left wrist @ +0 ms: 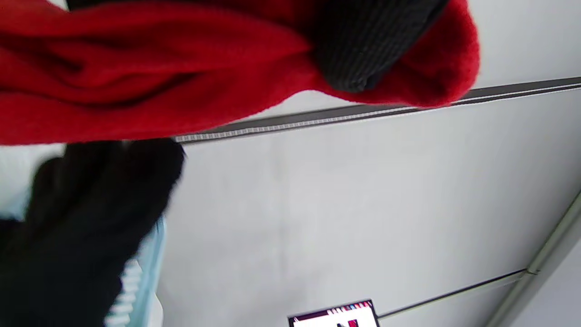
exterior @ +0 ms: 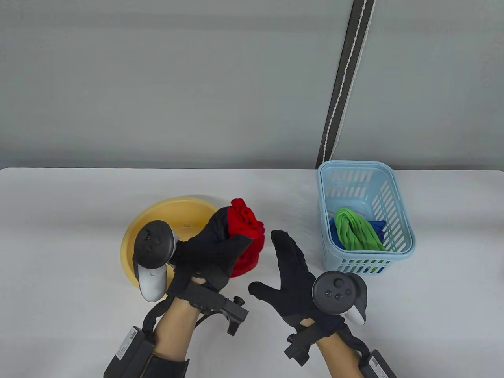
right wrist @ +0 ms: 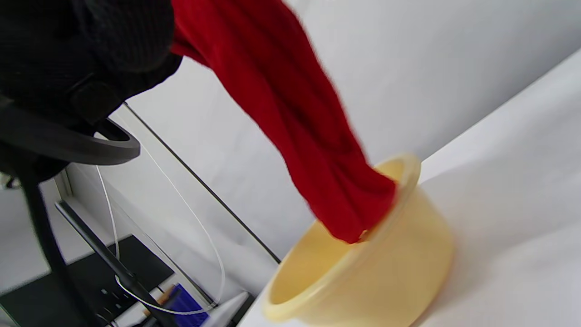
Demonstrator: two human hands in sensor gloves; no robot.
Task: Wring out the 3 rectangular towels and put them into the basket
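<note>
Left of centre in the table view, the left hand (exterior: 208,252) grips the red towel (exterior: 246,232) above the yellow basin (exterior: 136,240) while the right hand (exterior: 293,271) waits spread and empty, so a lopsided one-handed hold could drop it outside the basket (exterior: 397,212).

A white table (exterior: 78,220) filled the lower half of the overhead view, in front of a plain grey wall (exterior: 157,78). A yellow bowl (exterior: 134,240) stood on the table's left part. A dark strip (exterior: 346,78) with a pale cord along it ran down the wall to the table's far edge. In the left wrist view, a small lit screen (left wrist: 336,315) showed at the bottom edge.
</note>
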